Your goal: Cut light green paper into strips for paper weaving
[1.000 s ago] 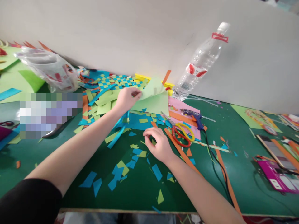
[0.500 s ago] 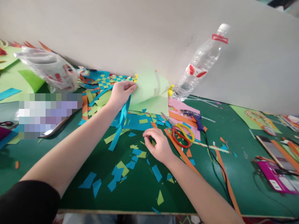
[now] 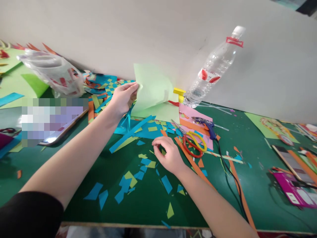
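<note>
At its edge, a good hold, left hand [image 3: 123, 98] pinches the green sheet [image 3: 154, 86], probably light, floppy; right hand [image 3: 168, 155] curls closed, seemingly empty

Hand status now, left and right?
Left hand: closed, holding the light green sheet by its edge.
Right hand: loosely curled, nothing visibly held; fully closed or not, can't tell.

The counter [image 3: 138, 216] has a green top. In the lower middle of the frame, blue and green paper scraps [image 3: 125, 182] lie scattered on it. A pink sheet [image 3: 209, 145] is right of centre, a plastic bag [image 3: 58, 74] at upper left, a magenta device [image 3: 287, 185] at lower right.
</note>
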A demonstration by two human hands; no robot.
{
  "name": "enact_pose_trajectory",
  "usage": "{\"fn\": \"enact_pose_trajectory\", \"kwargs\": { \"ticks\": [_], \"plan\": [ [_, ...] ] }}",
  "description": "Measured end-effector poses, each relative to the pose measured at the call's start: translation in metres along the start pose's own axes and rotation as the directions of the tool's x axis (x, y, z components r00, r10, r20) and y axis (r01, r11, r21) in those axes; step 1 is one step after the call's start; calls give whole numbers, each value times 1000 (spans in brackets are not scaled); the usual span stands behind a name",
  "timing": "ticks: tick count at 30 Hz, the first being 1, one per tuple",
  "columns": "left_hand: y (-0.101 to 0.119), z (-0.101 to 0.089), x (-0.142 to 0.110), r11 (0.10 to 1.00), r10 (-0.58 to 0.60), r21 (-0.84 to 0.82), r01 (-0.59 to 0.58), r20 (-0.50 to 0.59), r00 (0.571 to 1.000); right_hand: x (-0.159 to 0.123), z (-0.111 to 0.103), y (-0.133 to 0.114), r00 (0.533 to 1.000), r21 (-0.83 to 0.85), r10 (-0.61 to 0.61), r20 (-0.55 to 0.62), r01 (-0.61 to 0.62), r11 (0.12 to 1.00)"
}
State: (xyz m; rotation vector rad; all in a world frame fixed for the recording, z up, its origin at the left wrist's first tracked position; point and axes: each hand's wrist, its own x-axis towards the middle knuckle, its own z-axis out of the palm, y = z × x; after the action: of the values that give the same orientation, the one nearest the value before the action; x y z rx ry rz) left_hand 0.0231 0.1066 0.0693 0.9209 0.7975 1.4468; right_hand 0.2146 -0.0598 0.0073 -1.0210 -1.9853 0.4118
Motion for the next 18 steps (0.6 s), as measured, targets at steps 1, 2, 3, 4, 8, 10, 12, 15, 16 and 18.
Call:
{"fn": "enact_pose_trajectory", "kwargs": {
  "ticks": [1,2,3,4,8,10,12,15,16,18],
  "plan": [
    [1,0,-1,1000,-13,-14,13,15,1000,0,0,0,1000,0,1,1,-1,1000],
    [2,-1,-1,999,-23,-23,24,26,999,0,0,0,1000,0,2,3,-2,1000],
    [3,-1,-2,999,-30,-27,31,37,999,0,0,0,1000,0,2,5,-2,1000],
    [3,-2,-1,999,-33,-26,34,48,998,-1,0,0,1000,1,2,7,-2,1000],
    [2,-7,1,1000,-20,-2,20,129,991,-1,0,0,1000,4,4,9,-4,1000],
    [1,-9,2,1000,-18,-2,18,168,986,-1,0,0,1000,2,2,13,-2,1000],
    [1,-9,2,1000,-23,-17,26,187,982,0,0,0,1000,0,2,16,-2,1000],
    [2,-6,2,999,-27,-38,34,185,982,0,-1,0,1000,-1,-2,14,2,1000],
    [2,-4,2,998,-31,-47,40,174,984,0,-1,0,1000,-1,-4,14,4,1000],
    [5,-1,0,995,-55,-81,66,132,990,0,-1,0,1000,1,-5,14,5,1000]
  ]
}}
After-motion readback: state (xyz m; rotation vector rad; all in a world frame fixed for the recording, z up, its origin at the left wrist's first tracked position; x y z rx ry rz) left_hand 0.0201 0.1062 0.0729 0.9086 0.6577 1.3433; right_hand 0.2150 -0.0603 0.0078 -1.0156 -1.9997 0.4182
